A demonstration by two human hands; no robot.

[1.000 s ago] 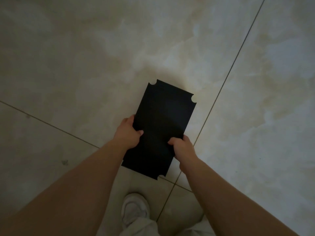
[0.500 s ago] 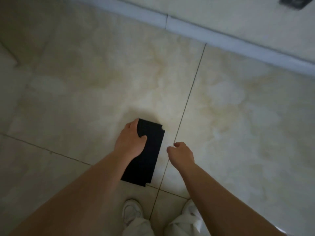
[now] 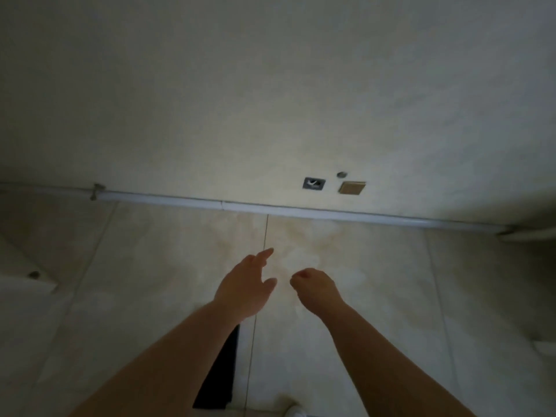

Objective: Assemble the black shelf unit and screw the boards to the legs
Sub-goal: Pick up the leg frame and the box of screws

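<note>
Flat black rectangular shelf board (image 3: 221, 377) lies on the pale marbled tile floor (image 3: 376, 281) at 6 o'clock, mostly hidden under the left forearm; only a dark strip shows, beside a grout line. Neither hand touches it.

Left hand (image 3: 246, 287): released, fingers extended toward 12 o'clock, holding nothing. Right hand (image 3: 316, 288): fingers curled into a loose fist, nothing visible in it.

At 12 o'clock: white baseboard (image 3: 270, 207) and cream wall (image 3: 270, 85) with a dark rectangular outlet opening (image 3: 313, 184) and a brass-coloured square plate (image 3: 351, 188) just beside it.

Step, my read: parts staging, board set down, no legs or screws in view. Next move likely calls for fetching the legs and fasteners and bringing them to the board.
</note>
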